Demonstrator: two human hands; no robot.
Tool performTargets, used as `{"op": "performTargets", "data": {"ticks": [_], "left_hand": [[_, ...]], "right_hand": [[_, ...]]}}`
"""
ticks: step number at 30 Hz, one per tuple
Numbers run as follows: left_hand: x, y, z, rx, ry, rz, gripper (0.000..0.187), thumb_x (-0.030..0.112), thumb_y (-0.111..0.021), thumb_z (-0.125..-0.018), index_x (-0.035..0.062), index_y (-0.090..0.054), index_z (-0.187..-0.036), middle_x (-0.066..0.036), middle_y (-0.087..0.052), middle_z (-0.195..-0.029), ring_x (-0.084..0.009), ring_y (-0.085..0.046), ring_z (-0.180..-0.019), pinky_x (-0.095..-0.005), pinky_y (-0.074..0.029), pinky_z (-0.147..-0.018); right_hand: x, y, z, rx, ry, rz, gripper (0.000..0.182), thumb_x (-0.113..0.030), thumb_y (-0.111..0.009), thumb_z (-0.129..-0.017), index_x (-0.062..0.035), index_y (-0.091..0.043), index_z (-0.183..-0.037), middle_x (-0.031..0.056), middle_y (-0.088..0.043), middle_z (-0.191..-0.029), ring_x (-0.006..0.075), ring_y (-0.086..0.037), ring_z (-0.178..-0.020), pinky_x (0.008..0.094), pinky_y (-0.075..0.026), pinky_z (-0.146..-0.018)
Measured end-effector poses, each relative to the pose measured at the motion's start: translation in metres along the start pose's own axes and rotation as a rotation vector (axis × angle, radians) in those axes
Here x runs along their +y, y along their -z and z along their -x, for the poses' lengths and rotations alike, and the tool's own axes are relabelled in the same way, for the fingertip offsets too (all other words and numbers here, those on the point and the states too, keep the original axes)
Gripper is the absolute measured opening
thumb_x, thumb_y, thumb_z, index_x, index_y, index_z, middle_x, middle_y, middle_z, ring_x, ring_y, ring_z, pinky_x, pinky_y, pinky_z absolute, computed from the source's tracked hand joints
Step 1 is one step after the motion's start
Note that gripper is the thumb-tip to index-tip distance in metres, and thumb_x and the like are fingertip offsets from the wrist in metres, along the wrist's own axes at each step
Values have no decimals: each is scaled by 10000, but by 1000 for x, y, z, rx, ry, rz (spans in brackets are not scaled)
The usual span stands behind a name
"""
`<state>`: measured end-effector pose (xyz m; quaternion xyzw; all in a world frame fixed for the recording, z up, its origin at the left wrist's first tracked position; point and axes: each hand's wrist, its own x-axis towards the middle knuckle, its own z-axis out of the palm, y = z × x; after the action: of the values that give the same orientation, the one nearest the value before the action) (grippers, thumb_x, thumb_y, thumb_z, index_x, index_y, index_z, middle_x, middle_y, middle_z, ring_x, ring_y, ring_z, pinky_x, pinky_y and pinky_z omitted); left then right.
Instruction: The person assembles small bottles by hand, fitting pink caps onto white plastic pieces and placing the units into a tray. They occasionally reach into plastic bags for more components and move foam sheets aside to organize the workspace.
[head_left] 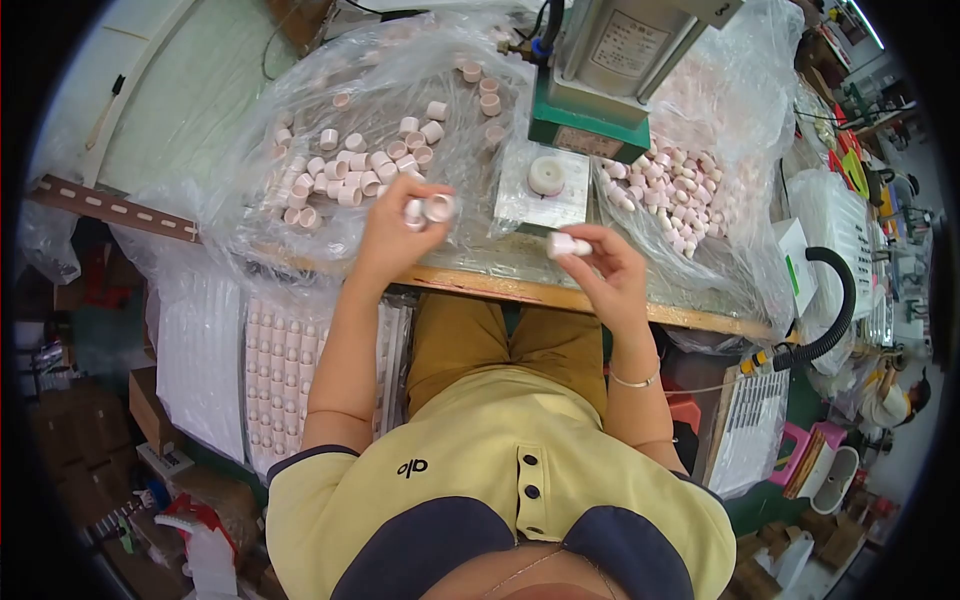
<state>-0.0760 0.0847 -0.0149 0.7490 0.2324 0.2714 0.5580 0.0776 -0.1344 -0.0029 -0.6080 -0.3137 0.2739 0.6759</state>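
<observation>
My left hand holds small pinkish-white caps between its fingers, near the front edge of the bench. To the right, my right hand pinches a small white and pink piece between thumb and fingers. Between and behind the hands, a round white piece sits on the metal plate of a press with a green head. Pink cups lie loose on plastic film at the left. A pile of smaller pink and white pieces lies right of the press.
Clear plastic sheeting covers much of the bench, whose wooden edge runs before me. A tray with rows of caps is low at the left. A black corrugated hose curves at the right. Another person is far right.
</observation>
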Motion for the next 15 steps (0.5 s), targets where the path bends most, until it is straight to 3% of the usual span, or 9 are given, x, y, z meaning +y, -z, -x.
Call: {"op": "performTargets", "data": {"ticks": [1, 3, 5, 7, 11, 13, 15], "left_hand": [[5, -8, 0, -7, 5, 7, 273, 67, -752, -689, 53, -563, -886, -42, -642, -958, -96, -571, -821, -252, -467, -721], [11, -25, -5, -316, -63, 11, 288, 70, -755, -701, 53, -592, -938, -25, -630, -918, -98, -566, -787, -246, -469, -692], [12, -39, -8, -356, -96, 129, 293, 86, -731, -756, 55, -617, -1024, -8, -611, -866, -86, -545, -698, -227, -459, -619], [21, -47, -10, -481, 154, 274, 244, 190, -643, -870, 50, -623, -1069, 2, -604, -827, -60, -504, -619, -201, -428, -562], [8, -73, -12, -502, 179, 490, 322, 302, -527, -946, 40, -605, -1116, -1, -598, -791, -43, -465, -554, -177, -384, -506], [9, -81, -12, -503, 284, 608, 367, 354, -470, -965, 33, -590, -1097, -2, -589, -770, -44, -475, -559, -170, -371, -498], [8, -81, -13, -518, 331, 621, 304, 303, -480, -964, 38, -572, -1083, -8, -584, -778, -44, -481, -570, -170, -370, -501]], "right_hand": [[-5, -7, -5, -40, 69, 74, 260, -13, -689, -795, 12, -616, -1043, 53, -648, -950, 94, -595, -821, 213, -477, -694], [-9, -12, -17, -82, 138, 155, 263, -5, -695, -784, 7, -623, -1037, 57, -643, -956, 107, -595, -825, 220, -476, -692], [-10, -12, -26, -73, 368, 406, 258, -32, -731, -730, -41, -662, -978, 52, -648, -891, 140, -613, -782, 231, -480, -660], [-9, -8, -27, -54, 364, 415, 261, -33, -734, -715, -52, -668, -968, 67, -636, -863, 185, -615, -780, 267, -483, -641], [-7, 7, -28, -47, 477, 501, 256, -37, -734, -706, -49, -664, -953, 78, -639, -884, 211, -619, -784, 310, -496, -637], [-6, 12, -30, -50, 532, 563, 255, -37, -734, -701, -48, -663, -946, 85, -639, -893, 221, -620, -789, 314, -499, -638], [-5, 14, -30, -44, 619, 596, 258, -43, -741, -686, -48, -661, -931, 86, -642, -877, 223, -627, -748, 302, -496, -610]]}}
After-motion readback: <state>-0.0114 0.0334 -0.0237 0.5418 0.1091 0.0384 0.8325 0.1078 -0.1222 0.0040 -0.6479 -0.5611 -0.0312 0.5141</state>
